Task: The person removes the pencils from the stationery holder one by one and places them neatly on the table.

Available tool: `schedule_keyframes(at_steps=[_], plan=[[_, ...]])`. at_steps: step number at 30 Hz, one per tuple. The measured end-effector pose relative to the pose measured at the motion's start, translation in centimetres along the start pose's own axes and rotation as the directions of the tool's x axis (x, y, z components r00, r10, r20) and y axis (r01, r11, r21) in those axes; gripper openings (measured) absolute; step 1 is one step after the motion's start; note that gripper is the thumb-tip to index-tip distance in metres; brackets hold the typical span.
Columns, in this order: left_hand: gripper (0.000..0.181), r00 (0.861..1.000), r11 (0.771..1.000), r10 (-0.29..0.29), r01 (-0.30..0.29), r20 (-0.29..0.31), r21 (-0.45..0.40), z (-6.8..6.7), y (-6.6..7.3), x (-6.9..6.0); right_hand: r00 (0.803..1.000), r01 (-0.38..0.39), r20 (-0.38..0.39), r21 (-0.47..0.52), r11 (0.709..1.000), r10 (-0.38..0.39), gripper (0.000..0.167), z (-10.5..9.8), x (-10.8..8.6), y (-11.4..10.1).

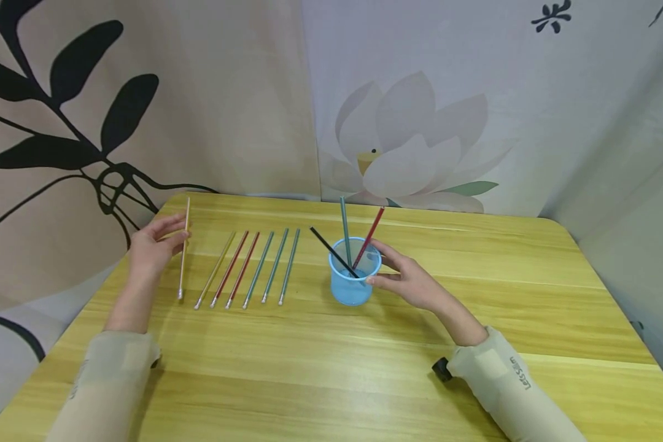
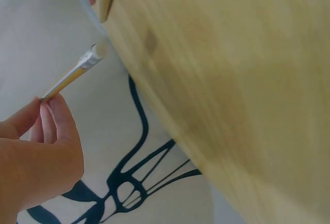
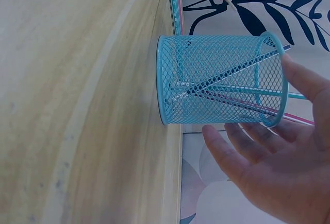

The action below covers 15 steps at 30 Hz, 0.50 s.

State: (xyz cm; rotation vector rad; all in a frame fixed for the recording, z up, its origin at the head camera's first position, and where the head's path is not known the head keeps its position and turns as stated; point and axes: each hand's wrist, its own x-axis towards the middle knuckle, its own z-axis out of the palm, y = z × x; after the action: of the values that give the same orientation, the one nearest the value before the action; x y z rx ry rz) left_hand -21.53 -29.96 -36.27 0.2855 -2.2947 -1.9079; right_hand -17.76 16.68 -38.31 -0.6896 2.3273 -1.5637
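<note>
At the left end of the wooden table, in the head view, the person's left hand pinches a yellow pencil. Beside it, six others lie in a neat row: another yellow pencil, two red pencils and three green pencils. Further right stands a blue mesh pencil cup, with a black pencil, a green pencil and a red pencil leaning inside. So three are in, and I count seven outside, the held one included.

From the left wrist, thumb and fingertips grip that pencil, its pale eraser sticking out past them.

From the right wrist, the mesh shows the three crossing inside; the right hand curves widely round the cup, thumb at its rim.
</note>
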Motion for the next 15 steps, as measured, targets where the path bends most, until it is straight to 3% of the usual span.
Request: schedule_keyframes(at_steps=[8, 15], plan=[[0.046, 1.000, 0.991, -0.026, 0.026, -0.001, 0.130, 0.1, -1.4, 0.9, 1.000, -0.003, 0.002, 0.002, 1.000, 0.003, 0.074, 0.1, 0.0, 0.0], [0.047, 0.998, 0.976, -0.054, 0.051, 0.009, 0.214, 0.4, -1.8, 1.4, 1.000, -0.002, -0.003, -0.004, 1.000, 0.002, 0.073, 0.1, 0.0, 0.0]])
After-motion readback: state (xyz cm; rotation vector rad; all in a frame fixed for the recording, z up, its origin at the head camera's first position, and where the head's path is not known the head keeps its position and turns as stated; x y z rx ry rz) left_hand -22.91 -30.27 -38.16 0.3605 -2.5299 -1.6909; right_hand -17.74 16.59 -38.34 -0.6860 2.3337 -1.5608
